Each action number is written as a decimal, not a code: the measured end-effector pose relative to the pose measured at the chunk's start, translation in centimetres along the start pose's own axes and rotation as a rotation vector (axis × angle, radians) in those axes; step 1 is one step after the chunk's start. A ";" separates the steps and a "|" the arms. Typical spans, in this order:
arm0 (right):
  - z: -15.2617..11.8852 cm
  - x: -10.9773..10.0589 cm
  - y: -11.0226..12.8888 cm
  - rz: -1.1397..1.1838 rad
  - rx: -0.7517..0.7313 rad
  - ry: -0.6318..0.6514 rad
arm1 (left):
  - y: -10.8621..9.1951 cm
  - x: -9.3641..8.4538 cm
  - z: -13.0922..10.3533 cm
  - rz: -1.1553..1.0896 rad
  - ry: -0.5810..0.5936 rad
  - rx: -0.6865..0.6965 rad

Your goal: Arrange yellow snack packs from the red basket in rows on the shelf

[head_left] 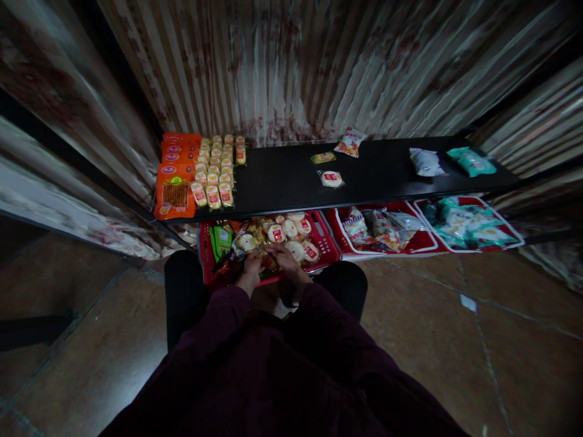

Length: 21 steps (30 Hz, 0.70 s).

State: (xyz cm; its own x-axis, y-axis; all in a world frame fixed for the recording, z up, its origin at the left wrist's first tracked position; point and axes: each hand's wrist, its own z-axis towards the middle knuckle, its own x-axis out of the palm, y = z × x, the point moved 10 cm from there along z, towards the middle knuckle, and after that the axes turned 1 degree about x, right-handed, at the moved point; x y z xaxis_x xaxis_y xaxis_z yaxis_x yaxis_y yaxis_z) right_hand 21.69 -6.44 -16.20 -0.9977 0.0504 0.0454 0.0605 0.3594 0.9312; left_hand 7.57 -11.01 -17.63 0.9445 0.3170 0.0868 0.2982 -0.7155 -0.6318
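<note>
Both hands reach into a red basket (328, 241) of wrapped snacks below the black shelf. My left hand (250, 269) is at the basket's near side, beside dark packets; its fingers are too dim to make out. My right hand (286, 261) lies over the packets just to the right, fingers stretched forward and apart, near a round white wrapped cake (295, 250). Whether a packet is under the fingers is hidden. Green packets (222, 240) lie at the basket's left end, and more round cakes (276, 233) lie beyond the hands.
On the black shelf (277, 179) stand orange packets (175, 176), rows of small yellow cakes (214, 167) and several loose packets. Two more red baskets, one with snack bags (355, 226), one with teal bags (469, 224), sit at the right under it.
</note>
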 end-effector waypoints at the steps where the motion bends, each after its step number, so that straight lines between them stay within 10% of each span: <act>1: -0.1 0.1 0.1 0.004 -0.009 0.009 | -0.2 0.0 -0.1 -0.017 0.013 0.015; 21: -2.0 0.6 3.8 0.012 -0.103 -0.015 | -3.2 0.5 -2.6 -0.168 0.122 0.149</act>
State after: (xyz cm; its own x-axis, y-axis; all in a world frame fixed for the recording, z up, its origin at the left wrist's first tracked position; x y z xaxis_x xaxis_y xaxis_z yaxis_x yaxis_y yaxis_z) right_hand 21.25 -6.96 -11.94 -0.9963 0.0688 0.0523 0.0686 0.2613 0.9628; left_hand 7.41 -10.21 -13.57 0.8960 0.3393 0.2865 0.4368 -0.5566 -0.7067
